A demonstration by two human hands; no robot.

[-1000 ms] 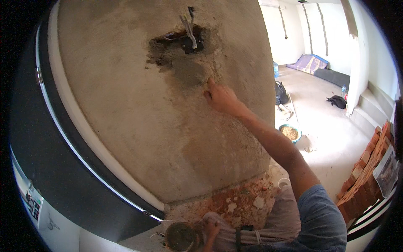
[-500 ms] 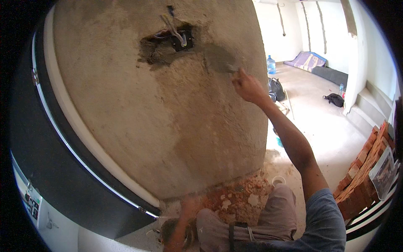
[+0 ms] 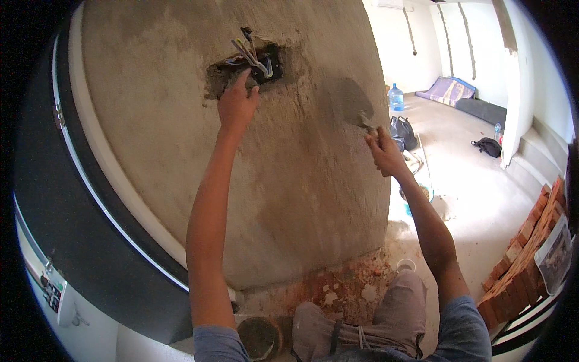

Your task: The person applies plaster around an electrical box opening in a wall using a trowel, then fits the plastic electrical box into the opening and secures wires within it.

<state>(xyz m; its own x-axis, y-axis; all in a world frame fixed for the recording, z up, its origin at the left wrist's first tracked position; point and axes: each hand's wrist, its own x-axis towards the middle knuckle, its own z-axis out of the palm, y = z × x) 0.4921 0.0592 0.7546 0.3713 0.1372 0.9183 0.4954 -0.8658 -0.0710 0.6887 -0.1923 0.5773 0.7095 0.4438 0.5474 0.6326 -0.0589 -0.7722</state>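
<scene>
My right hand (image 3: 385, 152) is closed round the handle of a trowel (image 3: 350, 101). Its dark, rounded blade lies against or very close to the plastered wall (image 3: 289, 199). My left hand (image 3: 237, 108) is raised to the rough recess in the wall, index finger stretched out and thumb apart, with nothing visible in it. That fingertip is at the lower left edge of a dark electrical box (image 3: 275, 63). Several loose wires (image 3: 248, 53) stick out of the box. Damp mortar (image 3: 220, 78) surrounds the opening.
A round bucket (image 3: 279, 341) stands by my left knee. Red debris (image 3: 344, 283) covers the floor at the wall's foot, near a white round container (image 3: 406, 263). Stacked bricks (image 3: 525, 271) are at right. Bags (image 3: 403, 133) and a blue water jug (image 3: 395, 98) lie beyond the wall edge.
My left hand has risen from low beside my knee to the wall recess. My right hand and the trowel appear slightly lower and further right; the whole view has also shifted a little.
</scene>
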